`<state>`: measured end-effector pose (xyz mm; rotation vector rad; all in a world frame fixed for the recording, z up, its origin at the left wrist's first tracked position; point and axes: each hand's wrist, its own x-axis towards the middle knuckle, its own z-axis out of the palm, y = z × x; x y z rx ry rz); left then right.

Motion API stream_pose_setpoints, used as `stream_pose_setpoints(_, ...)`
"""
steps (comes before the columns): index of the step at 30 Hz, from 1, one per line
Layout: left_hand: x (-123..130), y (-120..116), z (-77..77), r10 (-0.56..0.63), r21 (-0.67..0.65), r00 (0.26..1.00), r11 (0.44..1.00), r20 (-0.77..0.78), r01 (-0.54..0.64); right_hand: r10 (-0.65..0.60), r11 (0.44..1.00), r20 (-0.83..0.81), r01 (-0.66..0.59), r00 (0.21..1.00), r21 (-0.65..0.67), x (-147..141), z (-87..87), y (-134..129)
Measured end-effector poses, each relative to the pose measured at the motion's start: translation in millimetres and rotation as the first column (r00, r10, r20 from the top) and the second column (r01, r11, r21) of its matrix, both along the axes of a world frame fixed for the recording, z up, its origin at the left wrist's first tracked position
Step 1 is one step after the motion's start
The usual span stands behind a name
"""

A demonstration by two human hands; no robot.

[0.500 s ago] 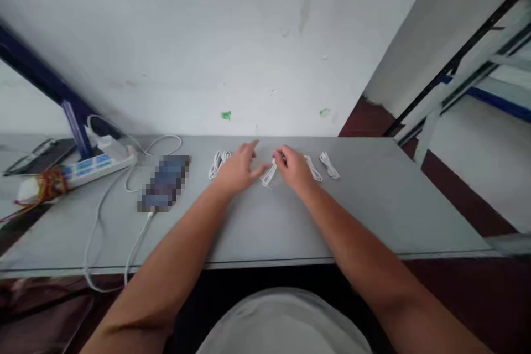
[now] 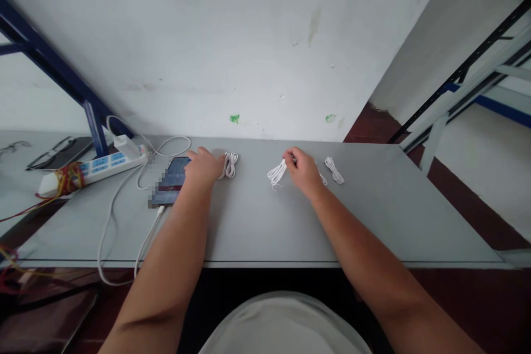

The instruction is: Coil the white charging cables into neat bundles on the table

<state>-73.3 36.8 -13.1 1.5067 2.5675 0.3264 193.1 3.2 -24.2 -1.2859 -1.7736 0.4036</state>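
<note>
On the head camera, a power strip and a phone with a white charging cord crowd the left of a gray tabletop. The left hand covers the phone's right side, just beside a white coil; its grip cannot be told. At center, the right hand pinches one end of a cable bundle, its grip pressed together: thin white loops fan leftward, a loose strand trailing. A partly hidden bundle and another white coil lie to the right.
</note>
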Motion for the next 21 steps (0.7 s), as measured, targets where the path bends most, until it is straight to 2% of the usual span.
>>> stream_pose_setpoints(3, -2.0, 0.3, -2.1, -0.006, 0.024, 1.0, 1.0, 0.014, 0.005, 0.004, 1.0, -0.002, -0.004, 1.0, 0.001, 1.3, -0.3, 1.3)
stream_pose_setpoints(6, -0.6, -3.3, 2.1, -0.025, 0.053, 1.0, 0.998, 0.014, 0.024, 0.013, 1.0, -0.002, -0.013, 1.0, 0.001, 1.8, -0.7, 2.0)
stream_pose_setpoints(8, 3.6, -7.1, 8.0, -0.058, 0.128, 0.998, 0.99, -0.022, 0.06, 0.014, 1.0, -0.006, -0.014, 1.0, -0.001, 1.8, -0.3, 1.8)
stream_pose_setpoints(10, 11.5, -11.7, 14.8, -0.126, 0.265, 0.988, 0.953, -0.092, 0.147, 0.013, 1.0, -0.015, -0.013, 1.0, -0.012, 2.1, 1.4, 0.8)
stream_pose_setpoints(13, 30.3, -20.5, 22.1, -0.399, 0.431, 0.91, 0.806, -0.108, 0.405, 0.038, 0.998, -0.017, -0.039, 0.999, -0.042, 3.7, 6.2, -1.8)
stream_pose_setpoints(15, 45.8, -27.3, 22.5, -0.632, 0.466, 0.774, 0.677, -0.027, 0.569, 0.081, 0.995, -0.001, -0.081, 0.997, -0.056, 5.2, 9.4, -3.2)
stream_pose_setpoints(17, 61.0, -33.5, 18.9, -0.814, 0.411, 0.579, 0.548, 0.059, 0.729, 0.125, 0.991, 0.023, -0.123, 0.992, -0.058, 6.7, 11.4, -3.5)
stream_pose_setpoints(18, 67.8, -36.0, 16.1, -0.878, 0.372, 0.47, 0.467, 0.091, 0.802, 0.142, 0.989, 0.035, -0.139, 0.989, -0.055, 7.2, 11.7, -3.2)
stream_pose_setpoints(19, 73.6, -38.0, 12.9, -0.912, 0.344, 0.392, 0.408, 0.117, 0.846, 0.152, 0.987, 0.047, -0.15, 0.987, -0.052, 7.6, 11.7, -2.8)
stream_pose_setpoints(21, 82.2, -40.2, 6.6, -0.928, 0.318, 0.346, 0.374, 0.14, 0.871, 0.161, 0.986, 0.07, -0.157, 0.984, -0.054, 7.7, 11.1, -2.1)
